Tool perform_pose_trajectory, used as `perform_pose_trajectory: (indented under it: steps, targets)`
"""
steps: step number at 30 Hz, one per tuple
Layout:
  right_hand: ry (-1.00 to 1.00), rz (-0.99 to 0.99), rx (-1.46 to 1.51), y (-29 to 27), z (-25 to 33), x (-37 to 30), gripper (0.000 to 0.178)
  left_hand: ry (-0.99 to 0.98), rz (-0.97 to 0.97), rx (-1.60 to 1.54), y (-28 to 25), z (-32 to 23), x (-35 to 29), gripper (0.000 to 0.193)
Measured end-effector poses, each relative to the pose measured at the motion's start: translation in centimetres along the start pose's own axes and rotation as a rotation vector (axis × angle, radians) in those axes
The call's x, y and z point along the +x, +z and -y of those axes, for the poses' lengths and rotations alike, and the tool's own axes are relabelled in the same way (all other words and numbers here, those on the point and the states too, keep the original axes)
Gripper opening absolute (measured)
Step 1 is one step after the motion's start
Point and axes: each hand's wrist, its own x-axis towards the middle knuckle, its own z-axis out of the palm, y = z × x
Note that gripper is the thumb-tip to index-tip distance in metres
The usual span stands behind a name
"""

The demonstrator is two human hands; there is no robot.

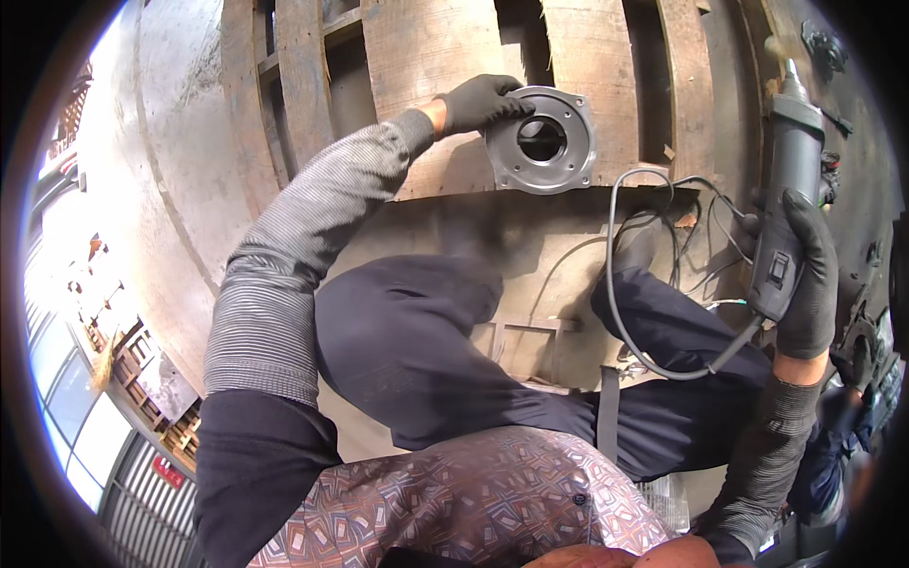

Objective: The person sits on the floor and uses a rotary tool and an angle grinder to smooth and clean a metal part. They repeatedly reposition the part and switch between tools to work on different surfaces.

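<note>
Out in front with the left arm — bent at the elbow, slanting up and across inside a ribbed grey sleeve — and clamped, with the gloved left hand, on the upper left corner of a grey flange plate, pressing fingertips over the rim onto the metal face. Over to the other side now, and clamped there too: wrapping the gloved right hand round the lower body of a grey grinder, from its right flank, above a forearm rising steeply from the lower edge. Well apart, left from right. Down to the surface: showing the flange plate at the near edge of a slatted wooden pallet, over a concrete floor. Bending both knees below in dark trousers, under a patterned shirt. Opening at far left onto bright window panes; darkening at far right, past another person in dark blue. And now the aim! Facing the round bore of the flange plate up toward the head, too nearly square in outline for a clear long axis. Pointing the grinder nose-first away from the body, tipping its long axis just slightly right, turning its switch toward the view, and trailing a grey cable from the rear in a wide loop leftward.
</note>
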Motion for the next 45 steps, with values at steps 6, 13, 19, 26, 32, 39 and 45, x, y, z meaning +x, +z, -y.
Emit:
perform_pose_trajectory:
  steps: [6,13,19,26,32,39,45]
  targets:
    - [0.078,0.062,-0.1,0.5,0.2,0.1,0.043,0.387,-0.221,-0.05,4.0,-2.1,-5.2,0.046]
    - [0.086,0.149,-0.231,1.1,-0.9,0.1,0.042,0.325,-0.52,-0.153,2.6,-1.1,-12.2,0.043]
    - [0.056,0.191,-0.258,2.2,-1.8,0.1,0.049,0.34,-0.757,0.091,1.9,1.7,-13.7,0.042]
    - [0.156,0.232,-0.319,2.6,-1.9,0.4,0.049,0.361,-0.685,0.33,2.6,2.2,-14.5,0.045]
    - [0.216,0.265,-0.311,2.6,-2.6,0.4,0.051,0.399,-0.732,0.323,2.6,2.4,-13.7,0.044]
    - [0.217,0.247,-0.281,2.5,-2.8,0.4,0.051,0.289,-0.734,-0.247,-0.9,3.6,-12.9,0.042]
    - [0.212,0.214,-0.285,3.4,-2.6,1.2,0.047,0.188,-0.794,-0.356,-1.7,3.2,-11.4,0.048]
